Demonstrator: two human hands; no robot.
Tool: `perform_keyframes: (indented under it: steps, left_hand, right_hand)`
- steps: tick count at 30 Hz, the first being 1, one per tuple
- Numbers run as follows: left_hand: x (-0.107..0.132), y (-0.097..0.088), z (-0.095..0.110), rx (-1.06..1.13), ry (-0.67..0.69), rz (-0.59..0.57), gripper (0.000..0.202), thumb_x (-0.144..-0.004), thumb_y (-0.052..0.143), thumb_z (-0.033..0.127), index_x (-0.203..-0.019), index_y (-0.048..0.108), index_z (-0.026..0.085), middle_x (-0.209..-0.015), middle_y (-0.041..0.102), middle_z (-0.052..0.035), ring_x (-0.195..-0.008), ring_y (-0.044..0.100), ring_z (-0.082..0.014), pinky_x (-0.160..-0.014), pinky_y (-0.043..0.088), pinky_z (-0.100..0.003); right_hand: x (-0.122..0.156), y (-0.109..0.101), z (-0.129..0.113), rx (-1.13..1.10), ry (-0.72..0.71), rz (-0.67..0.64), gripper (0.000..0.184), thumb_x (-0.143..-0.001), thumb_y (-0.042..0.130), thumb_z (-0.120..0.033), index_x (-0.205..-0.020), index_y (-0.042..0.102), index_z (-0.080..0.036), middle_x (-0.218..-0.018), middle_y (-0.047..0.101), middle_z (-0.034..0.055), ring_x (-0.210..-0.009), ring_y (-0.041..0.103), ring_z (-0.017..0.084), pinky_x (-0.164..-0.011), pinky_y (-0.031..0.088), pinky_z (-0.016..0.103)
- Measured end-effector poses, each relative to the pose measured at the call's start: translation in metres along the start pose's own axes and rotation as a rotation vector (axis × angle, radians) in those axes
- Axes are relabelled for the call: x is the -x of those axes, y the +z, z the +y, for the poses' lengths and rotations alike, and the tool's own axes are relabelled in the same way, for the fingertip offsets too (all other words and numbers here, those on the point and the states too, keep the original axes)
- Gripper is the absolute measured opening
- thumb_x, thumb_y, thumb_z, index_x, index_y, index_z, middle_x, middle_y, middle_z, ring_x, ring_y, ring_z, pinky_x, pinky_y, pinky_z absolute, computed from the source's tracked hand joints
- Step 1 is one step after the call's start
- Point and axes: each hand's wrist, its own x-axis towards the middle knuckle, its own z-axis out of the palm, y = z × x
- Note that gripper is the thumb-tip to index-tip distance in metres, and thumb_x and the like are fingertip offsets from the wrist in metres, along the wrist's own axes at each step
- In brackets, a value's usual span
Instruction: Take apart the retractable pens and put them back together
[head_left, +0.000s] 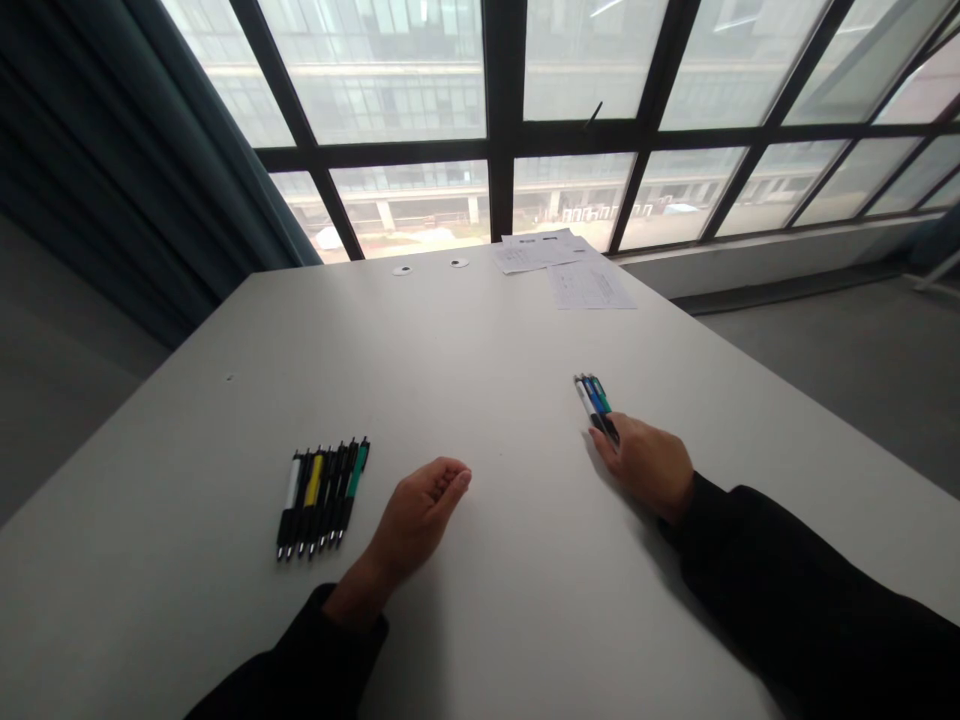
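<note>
On the white table [480, 340], a tight row of several black retractable pens [322, 497] lies side by side, some with white, yellow or green grips. My left hand [420, 510] rests to the right of this row, not touching it, with its fingers curled together around nothing. Farther right, my right hand [645, 465] pinches a small bunch of pens [596, 405] by their lower ends. White, blue and green barrels show in that bunch, and their tips are hidden by my fingers.
Loose printed papers [562, 270] lie at the table's far edge beside two round white desk grommets [427, 263]. Beyond the table stand a large dark-framed window [502, 130] and a teal curtain [150, 150]. Grey floor [847, 370] shows past the right edge.
</note>
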Motion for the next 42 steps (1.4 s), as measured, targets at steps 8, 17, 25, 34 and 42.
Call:
perform_keyframes:
  steps: [8, 17, 25, 34, 42]
  left_hand:
    - [-0.002, 0.0, 0.001, -0.034, 0.014, 0.01, 0.032, -0.094, 0.055, 0.048, -0.088, 0.066, 0.018, -0.076, 0.067, -0.0011, -0.068, 0.059, -0.0152, -0.063, 0.045, -0.024]
    - [0.0, -0.012, 0.001, -0.233, 0.049, 0.059, 0.033, -0.095, 0.051, 0.047, -0.095, 0.067, 0.019, -0.078, 0.068, -0.0022, -0.067, 0.062, -0.0153, -0.064, 0.049, -0.025]
    - [0.009, -0.109, -0.021, -0.818, -0.237, 0.362, 0.015, -0.085, 0.064, 0.028, -0.093, 0.066, 0.016, -0.097, 0.066, -0.0137, -0.094, 0.062, -0.0286, -0.083, 0.048, -0.038]
    - [0.017, -0.115, -0.015, -1.02, -0.3, 0.233, 0.023, -0.087, 0.066, 0.034, -0.1, 0.071, 0.015, -0.106, 0.066, -0.0172, -0.1, 0.064, -0.0338, -0.081, 0.051, -0.04]
    - [0.021, -0.109, -0.01, -1.023, -0.368, 0.097, 0.033, -0.096, 0.061, 0.036, -0.123, 0.061, 0.017, -0.124, 0.063, -0.0106, -0.107, 0.064, -0.0229, -0.091, 0.056, -0.043]
  right_hand:
    - [0.0, 0.002, 0.001, 0.0, 0.007, 0.007, 0.041, -0.099, 0.045, -0.05, -0.11, 0.064, -0.016, -0.088, 0.076, 0.0094, -0.069, 0.07, 0.022, -0.055, 0.032, 0.029]
    - [0.003, 0.001, -0.005, -0.006, -0.021, 0.076, 0.041, -0.098, 0.046, -0.051, -0.112, 0.063, -0.016, -0.085, 0.076, 0.0088, -0.066, 0.069, 0.022, -0.053, 0.03, 0.029]
    - [0.014, 0.007, -0.02, -0.161, -0.264, 0.247, 0.042, -0.098, 0.043, -0.052, -0.086, 0.065, -0.017, -0.061, 0.066, 0.0045, -0.047, 0.057, 0.017, -0.05, 0.025, 0.028]
    - [0.022, 0.002, -0.028, -0.285, -0.519, 0.207, 0.036, -0.1, 0.045, -0.04, -0.081, 0.065, -0.017, -0.058, 0.062, 0.0005, -0.047, 0.053, 0.013, -0.053, 0.033, 0.027]
    - [0.027, -0.006, -0.027, -0.351, -0.678, 0.114, 0.032, -0.101, 0.045, -0.034, -0.081, 0.064, -0.017, -0.063, 0.066, 0.0022, -0.052, 0.058, 0.014, -0.056, 0.037, 0.027]
